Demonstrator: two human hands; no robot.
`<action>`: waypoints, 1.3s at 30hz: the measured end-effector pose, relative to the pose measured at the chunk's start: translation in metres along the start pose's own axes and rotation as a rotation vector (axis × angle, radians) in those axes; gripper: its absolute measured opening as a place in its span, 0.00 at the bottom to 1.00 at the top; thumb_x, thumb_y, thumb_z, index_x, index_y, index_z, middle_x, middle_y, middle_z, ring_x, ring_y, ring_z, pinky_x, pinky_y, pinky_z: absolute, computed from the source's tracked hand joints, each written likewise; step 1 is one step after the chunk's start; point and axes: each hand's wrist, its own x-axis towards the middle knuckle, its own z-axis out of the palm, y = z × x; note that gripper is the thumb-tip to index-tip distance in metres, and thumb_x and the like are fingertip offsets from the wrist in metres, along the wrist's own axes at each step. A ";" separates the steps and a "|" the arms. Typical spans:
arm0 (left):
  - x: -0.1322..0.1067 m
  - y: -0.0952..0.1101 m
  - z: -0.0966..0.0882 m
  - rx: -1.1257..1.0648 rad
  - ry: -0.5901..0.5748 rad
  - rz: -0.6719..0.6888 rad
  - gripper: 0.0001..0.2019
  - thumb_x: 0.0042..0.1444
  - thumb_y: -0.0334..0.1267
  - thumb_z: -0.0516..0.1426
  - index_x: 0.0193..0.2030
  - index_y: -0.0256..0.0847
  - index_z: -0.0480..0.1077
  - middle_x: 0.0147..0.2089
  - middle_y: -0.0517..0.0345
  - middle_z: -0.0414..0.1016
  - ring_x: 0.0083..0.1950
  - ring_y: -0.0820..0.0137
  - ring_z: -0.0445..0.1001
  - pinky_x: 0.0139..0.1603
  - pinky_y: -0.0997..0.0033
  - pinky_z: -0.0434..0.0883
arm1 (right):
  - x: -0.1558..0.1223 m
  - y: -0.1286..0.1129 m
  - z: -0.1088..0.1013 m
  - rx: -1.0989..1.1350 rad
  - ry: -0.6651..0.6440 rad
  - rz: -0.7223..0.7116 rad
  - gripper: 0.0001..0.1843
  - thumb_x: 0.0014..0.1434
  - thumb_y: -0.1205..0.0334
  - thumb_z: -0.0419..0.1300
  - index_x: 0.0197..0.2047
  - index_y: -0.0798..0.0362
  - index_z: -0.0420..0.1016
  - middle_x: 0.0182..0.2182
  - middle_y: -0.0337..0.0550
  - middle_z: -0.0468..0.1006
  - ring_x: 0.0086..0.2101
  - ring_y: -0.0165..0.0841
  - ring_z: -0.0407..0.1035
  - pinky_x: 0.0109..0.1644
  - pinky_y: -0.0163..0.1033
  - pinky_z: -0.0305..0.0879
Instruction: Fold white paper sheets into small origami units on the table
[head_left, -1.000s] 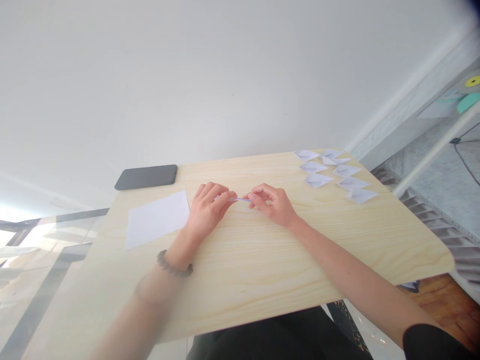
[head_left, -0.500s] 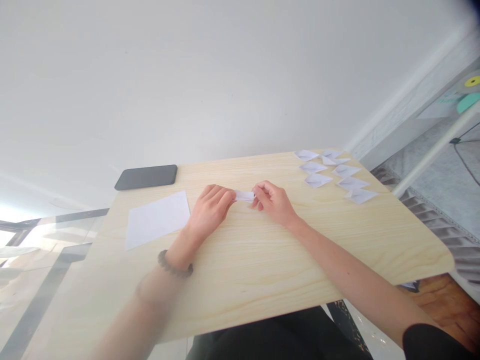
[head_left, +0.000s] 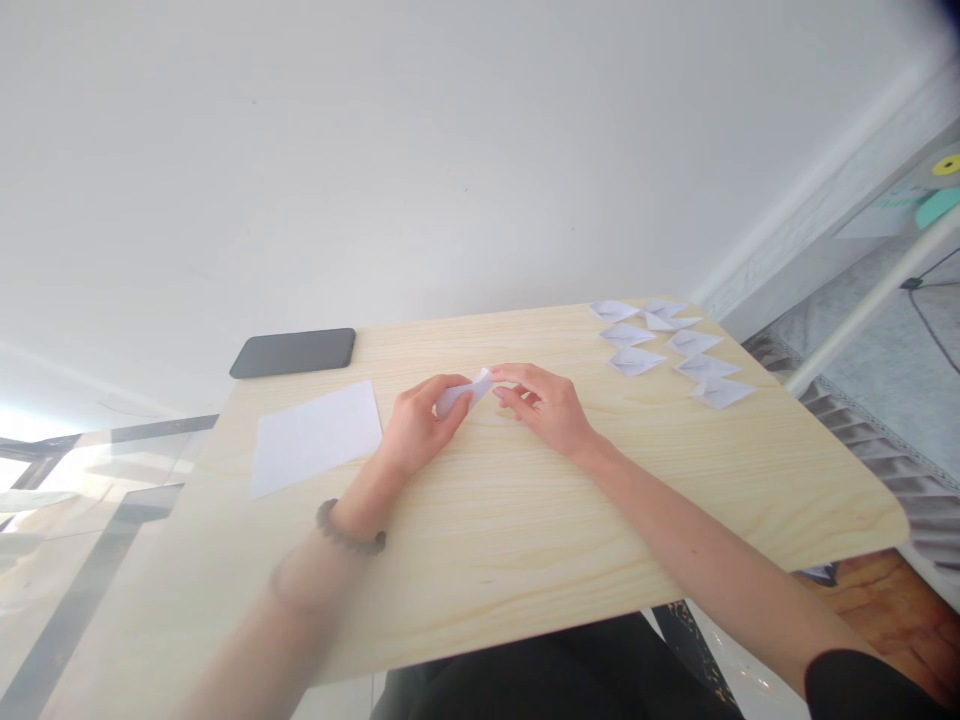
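Note:
My left hand [head_left: 421, 422] is closed on a small folded white paper [head_left: 454, 396], thumb on the near side and fingers behind. The paper is tilted up toward the right, and its raised tip is by the fingertips of my right hand [head_left: 546, 405]. The index finger of that hand reaches the tip, seemingly touching it, while its thumb stands apart below. Left of my left hand lies a flat white sheet of paper [head_left: 316, 437]. Several folded white paper pieces [head_left: 636, 360], pointed at the ends, lie in two columns at the far right.
A dark smartphone [head_left: 294, 353] lies at the table's back left corner. The light wooden table [head_left: 525, 560] meets a white wall [head_left: 450, 180] behind. On the right, a pale pole [head_left: 862, 310] rises beside the table edge.
The folded paper has turned from level to tilted, with its right end up. My left hand has rolled so its thumb shows; my right thumb and index have parted from their pinch.

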 end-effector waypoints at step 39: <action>0.003 -0.017 -0.014 0.027 -0.130 0.144 0.09 0.57 0.40 0.51 0.37 0.40 0.70 0.41 0.51 0.72 0.42 0.68 0.70 0.38 0.70 0.70 | 0.004 0.011 -0.006 0.149 0.087 0.132 0.10 0.57 0.54 0.53 0.38 0.50 0.69 0.36 0.41 0.71 0.30 0.28 0.71 0.38 0.37 0.71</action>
